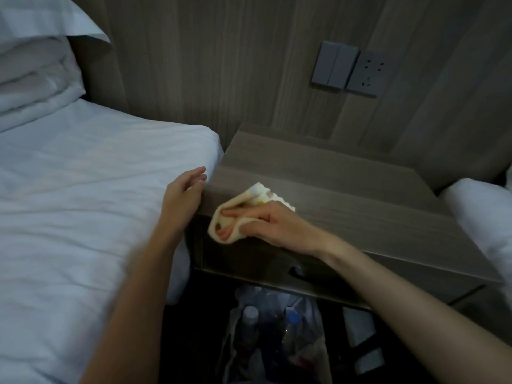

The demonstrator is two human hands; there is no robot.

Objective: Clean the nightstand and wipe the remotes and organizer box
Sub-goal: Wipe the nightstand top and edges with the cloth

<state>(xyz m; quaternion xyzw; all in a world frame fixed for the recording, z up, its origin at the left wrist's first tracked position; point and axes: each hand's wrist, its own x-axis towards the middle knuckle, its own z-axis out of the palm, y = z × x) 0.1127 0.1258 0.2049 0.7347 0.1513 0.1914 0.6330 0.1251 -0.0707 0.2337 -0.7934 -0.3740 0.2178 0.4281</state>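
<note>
The wooden nightstand (332,173) stands between two beds, its top bare. My right hand (274,224) grips a cream cloth (243,209) and presses it on the front left corner of the nightstand, where the cloth folds over the front edge. My left hand (184,191) hovers with relaxed fingers beside the nightstand's left edge, against the white bed, holding nothing. No remotes or organizer box are in view.
A white bed (83,203) with pillows fills the left side. Another white bed corner (482,214) is at the right. Wall switches (333,65) and a socket (368,73) sit above the nightstand. A bin bag with plastic bottles (266,328) lies on the floor below.
</note>
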